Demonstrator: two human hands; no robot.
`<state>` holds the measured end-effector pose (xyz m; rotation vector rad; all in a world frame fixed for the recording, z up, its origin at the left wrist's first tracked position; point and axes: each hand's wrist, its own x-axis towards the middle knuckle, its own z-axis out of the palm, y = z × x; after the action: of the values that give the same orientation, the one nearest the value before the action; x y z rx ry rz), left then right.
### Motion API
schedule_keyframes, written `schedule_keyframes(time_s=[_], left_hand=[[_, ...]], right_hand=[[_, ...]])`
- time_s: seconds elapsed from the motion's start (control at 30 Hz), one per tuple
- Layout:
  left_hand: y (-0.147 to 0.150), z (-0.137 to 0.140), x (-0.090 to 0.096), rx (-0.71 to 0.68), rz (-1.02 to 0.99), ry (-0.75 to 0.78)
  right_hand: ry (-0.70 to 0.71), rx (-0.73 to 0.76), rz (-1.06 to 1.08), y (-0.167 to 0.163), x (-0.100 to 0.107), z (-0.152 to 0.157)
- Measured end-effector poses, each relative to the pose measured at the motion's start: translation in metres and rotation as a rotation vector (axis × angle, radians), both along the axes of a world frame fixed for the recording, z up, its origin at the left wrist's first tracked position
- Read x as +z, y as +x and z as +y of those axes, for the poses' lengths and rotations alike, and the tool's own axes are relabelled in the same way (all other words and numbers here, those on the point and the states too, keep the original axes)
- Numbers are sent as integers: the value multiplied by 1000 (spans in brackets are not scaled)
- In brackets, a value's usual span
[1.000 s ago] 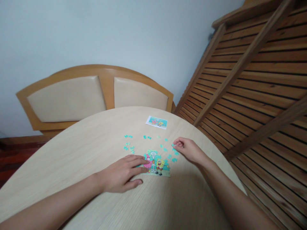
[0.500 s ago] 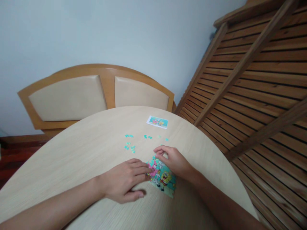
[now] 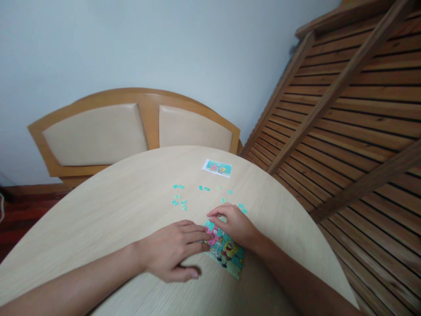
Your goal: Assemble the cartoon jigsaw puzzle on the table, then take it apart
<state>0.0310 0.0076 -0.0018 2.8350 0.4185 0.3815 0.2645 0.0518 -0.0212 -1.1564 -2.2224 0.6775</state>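
A partly joined jigsaw puzzle (image 3: 226, 252) with cartoon figures, one pink and one yellow, lies on the table near me. My left hand (image 3: 177, 250) rests flat with fingers stretched out, their tips on the puzzle's left edge. Over the puzzle's upper edge, my right hand (image 3: 235, 224) has thumb and fingers pinched together. Whatever is between those fingertips is too small to make out. The right hand covers part of the puzzle's top. Close behind it lie loose teal puzzle pieces (image 3: 242, 208) and a pale green puzzle piece (image 3: 223, 200).
Several more loose pieces (image 3: 177, 202) lie in small groups beyond my hands. A picture card (image 3: 217, 168) of the same cartoon sits near the far side of the round table (image 3: 115, 210). Behind stands a padded wooden headboard (image 3: 151, 118); slatted wood (image 3: 355, 118) leans at the right.
My right hand has shifted left and slightly nearer to me, onto the puzzle's upper left edge, uncovering loose pieces behind it. My left hand has stayed nearly in place.
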Motion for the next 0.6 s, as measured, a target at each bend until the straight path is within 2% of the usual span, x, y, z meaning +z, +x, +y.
schedule_keyframes(time_s=[0.2,0.4,0.6], left_hand=[[0,0,-3,0,-12,12],[0,0,-1,2,-4,10],[0,0,-1,2,-10,21]], right_hand=[[109,-20,-71,-2,-6,0],[138,-30,-160,-3,-5,-2],[223,40,-270,-1,0,-5]])
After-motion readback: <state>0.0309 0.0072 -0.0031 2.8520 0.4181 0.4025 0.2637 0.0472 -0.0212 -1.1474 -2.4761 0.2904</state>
